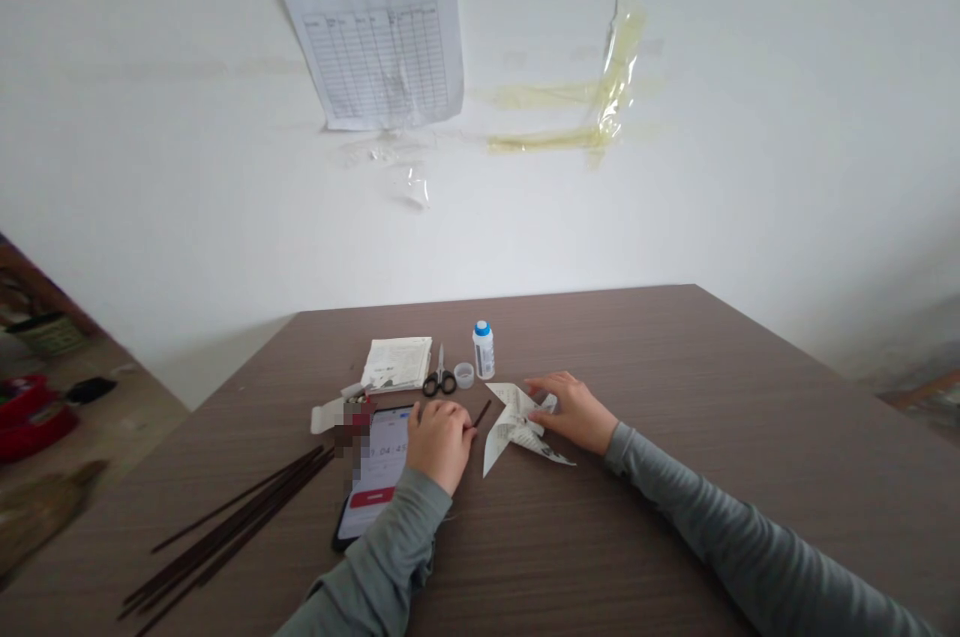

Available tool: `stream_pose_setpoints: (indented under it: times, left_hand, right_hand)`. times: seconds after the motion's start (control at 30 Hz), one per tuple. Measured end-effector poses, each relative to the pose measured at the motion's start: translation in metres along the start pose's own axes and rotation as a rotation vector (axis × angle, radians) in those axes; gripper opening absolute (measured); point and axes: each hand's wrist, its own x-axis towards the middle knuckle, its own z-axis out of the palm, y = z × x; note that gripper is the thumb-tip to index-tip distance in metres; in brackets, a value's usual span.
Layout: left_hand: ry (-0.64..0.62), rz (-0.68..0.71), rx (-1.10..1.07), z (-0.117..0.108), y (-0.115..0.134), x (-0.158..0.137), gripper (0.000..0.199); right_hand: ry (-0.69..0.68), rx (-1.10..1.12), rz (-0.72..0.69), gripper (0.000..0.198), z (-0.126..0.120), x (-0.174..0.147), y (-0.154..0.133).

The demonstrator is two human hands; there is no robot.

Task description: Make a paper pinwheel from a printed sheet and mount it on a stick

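Note:
A pinwheel point(512, 422) folded from printed paper lies on the table, its pointed blades spread. My right hand point(577, 414) is at its right side, thumb and fingers bent around a blade near the centre. Just left of the pinwheel, my left hand point(441, 442) is closed around a thin brown stick point(484, 412); only the stick's tip shows past the fingers. Beneath my left wrist lies a phone point(371, 477) with a timer on its screen. A white bottle with a blue cap point(484, 352) stands behind the pinwheel, beside a small round translucent cap point(464, 376).
Black-handled scissors point(439, 381) lie by a stack of folded printed paper point(397, 363). Several dark thin sticks point(232, 527) lie at the left on the brown table point(637, 347). A small white and red packet point(330, 416) sits near the phone. The wall point(225, 217) rises behind.

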Motion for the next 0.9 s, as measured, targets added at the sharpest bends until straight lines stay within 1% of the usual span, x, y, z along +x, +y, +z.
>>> stream_pose_setpoints:
  times: [0.07,0.17,0.3,0.37,0.47,0.53,0.63,0.7,0.77,0.9]
  left_hand:
    - [0.004,0.004,-0.010,0.000,-0.001,-0.001,0.021]
    - [0.000,0.008,-0.021,-0.001,-0.004,-0.003,0.019]
    - [0.007,0.010,-0.036,0.001,-0.007,-0.005,0.018]
    - [0.008,-0.004,-0.031,0.003,-0.008,-0.005,0.018]
    - [0.040,0.004,-0.037,0.009,-0.010,-0.004,0.023]
    - [0.071,0.022,-0.057,0.013,-0.012,-0.004,0.024]
    - [0.114,0.046,-0.092,0.020,-0.017,-0.002,0.027]
    - [0.130,0.054,-0.110,0.024,-0.020,-0.001,0.029]
    - [0.137,0.055,-0.121,0.028,-0.023,0.001,0.030]
    - [0.148,0.045,-0.128,0.034,-0.026,0.004,0.032]
  right_hand:
    - [-0.030,-0.021,0.036,0.057,0.002,0.004,-0.010]
    - [-0.054,-0.062,0.073,0.053,0.005,0.008,-0.023]
    - [-0.061,-0.081,0.098,0.048,0.008,0.011,-0.026]
    - [-0.067,-0.070,0.098,0.039,0.010,0.013,-0.023]
    - [-0.063,-0.050,0.080,0.015,0.012,0.013,-0.014]
    - [-0.054,-0.037,0.070,0.006,0.011,0.010,-0.007]
    - [-0.020,-0.001,0.074,0.003,0.009,0.004,0.000]
    - [0.003,0.019,0.080,0.013,0.006,-0.001,0.003]
    - [0.015,0.026,0.087,0.018,0.003,-0.005,0.008]
    - [0.088,0.095,0.067,0.012,-0.004,-0.010,0.020]
